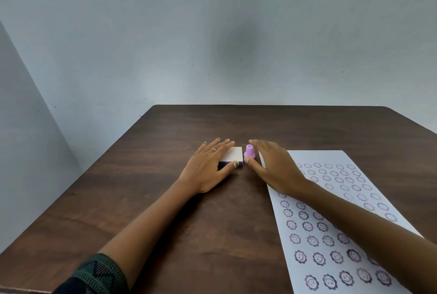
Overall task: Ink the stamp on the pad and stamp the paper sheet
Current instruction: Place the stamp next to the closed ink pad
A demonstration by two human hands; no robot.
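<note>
While stamp stands beside pad, right hand nears.

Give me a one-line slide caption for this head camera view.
Left hand steadies the closed ink pad while right hand reaches around the purple stamp beside the stamped sheet.

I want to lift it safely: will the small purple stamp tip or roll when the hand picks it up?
The purple stamp stands upright on a wider base, so it probably resists tipping. Its round body might roll if knocked over. It looks like small plastic, likely light for the right hand.
</note>
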